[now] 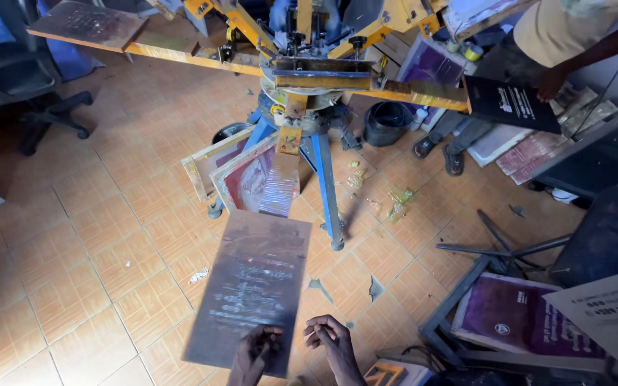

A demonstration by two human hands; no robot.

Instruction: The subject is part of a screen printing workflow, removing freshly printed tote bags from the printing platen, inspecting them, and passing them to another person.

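the left hand rests on the near end of a long dark ink-stained flat wooden board, fingers curled loosely against its surface; whether it grips the edge or only presses down cannot be told. the right hand hovers just beside the board's near right corner, fingers bent inward and closed on nothing. the board reaches away from the hands toward the centre of a yellow and blue metal rotary printing press, to which it belongs as one of the outstretched arms, standing above the orange-brown tiled floor.

another such board sticks out at the far left of the press. under the press, two wooden-framed printing screens with reddish mesh lean against its blue legs, and a black round bucket stands just beyond. scraps of yellowish tape and paper lie on the tiles near the legs.

at the far right another person in a pale shirt holds a hand at a black printed sheet laid on the right-hand arm. a black office chair stands at the left. at the near right a purple-meshed screen in a dark frame lies beside tangled black metal bars.
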